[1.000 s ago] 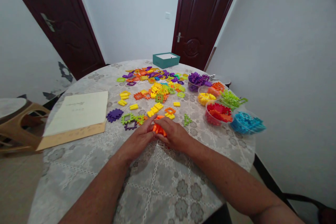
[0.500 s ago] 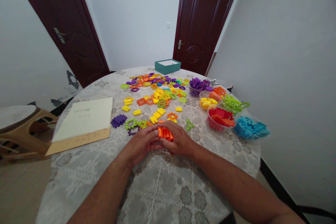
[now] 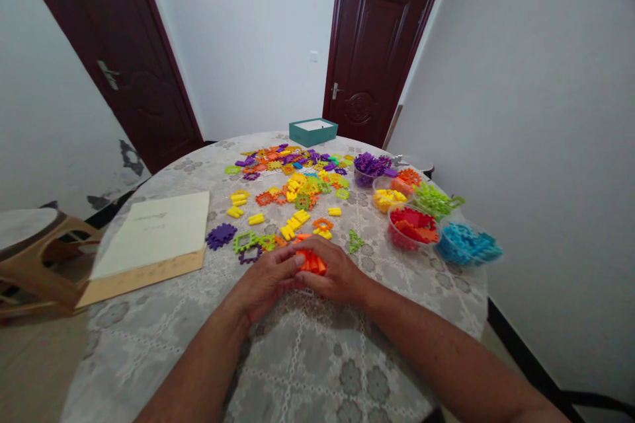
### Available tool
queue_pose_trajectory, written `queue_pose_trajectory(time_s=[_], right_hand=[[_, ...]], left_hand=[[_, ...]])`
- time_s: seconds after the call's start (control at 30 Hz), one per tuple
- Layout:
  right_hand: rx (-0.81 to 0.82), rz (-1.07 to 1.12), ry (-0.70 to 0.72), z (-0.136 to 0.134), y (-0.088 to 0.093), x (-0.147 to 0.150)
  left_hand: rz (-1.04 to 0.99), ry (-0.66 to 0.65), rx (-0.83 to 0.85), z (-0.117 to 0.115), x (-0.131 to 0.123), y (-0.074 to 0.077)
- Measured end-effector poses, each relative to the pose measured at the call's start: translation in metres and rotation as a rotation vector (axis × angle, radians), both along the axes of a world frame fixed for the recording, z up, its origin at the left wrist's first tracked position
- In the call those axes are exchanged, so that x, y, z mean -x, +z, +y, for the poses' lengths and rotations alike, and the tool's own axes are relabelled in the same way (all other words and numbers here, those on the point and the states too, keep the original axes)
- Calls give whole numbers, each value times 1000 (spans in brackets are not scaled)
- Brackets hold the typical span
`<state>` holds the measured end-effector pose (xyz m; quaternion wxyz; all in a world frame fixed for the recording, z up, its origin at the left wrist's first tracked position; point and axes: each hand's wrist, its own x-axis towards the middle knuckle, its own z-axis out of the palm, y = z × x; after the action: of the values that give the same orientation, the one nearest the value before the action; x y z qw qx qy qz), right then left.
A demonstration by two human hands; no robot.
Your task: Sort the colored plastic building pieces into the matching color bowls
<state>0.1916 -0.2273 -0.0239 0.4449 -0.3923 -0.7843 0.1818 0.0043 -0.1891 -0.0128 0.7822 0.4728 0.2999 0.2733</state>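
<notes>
Between my two hands, close to the near side of the table, is a bunch of orange plastic building pieces. My right hand wraps round the bunch from the right, fingers curled over its top. From the left, my left hand closes on it, with the thumb pressed against the pieces; its other fingers are partly hidden. Just beyond the hands lie yellow pieces, an orange flower-shaped piece and a dark purple square frame. A green triangular piece rests to the right.
Transparent bowls of sorted pieces stand at the right: purple, yellow, red, green and blue. A mixed pile spreads toward the teal box. Paper on cardboard lies left, near a wooden stool.
The view has tilted up slightly, so the table sits lower in the picture. Both hands stay closed round the orange pieces, with only small finger shifts.
</notes>
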Motion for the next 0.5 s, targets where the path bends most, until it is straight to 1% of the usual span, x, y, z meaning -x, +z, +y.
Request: queue_pose_trajectory(time_s=[0.07,0.13,0.2,0.27,0.37,0.43,0.5], right_hand=[[-17,-9,14,1,2,0],[-35,-18,12,0,10,-3],[-56,-15,-47,-3,24,-10],[-62,-24,-152,-10,48,-25],[-59,-116,-316,-19,94,-64],[-78,-217,-430,-15,123,-104],[-80,-305,-559,1,145,-154]], left_hand=[[-3,11,10,0,0,0],[3,58,18,3,1,-1],[29,140,17,7,3,-2],[98,242,-25,12,5,-4],[250,352,-152,19,9,-5],[347,376,-237,20,11,-4],[438,372,-309,21,11,-2]])
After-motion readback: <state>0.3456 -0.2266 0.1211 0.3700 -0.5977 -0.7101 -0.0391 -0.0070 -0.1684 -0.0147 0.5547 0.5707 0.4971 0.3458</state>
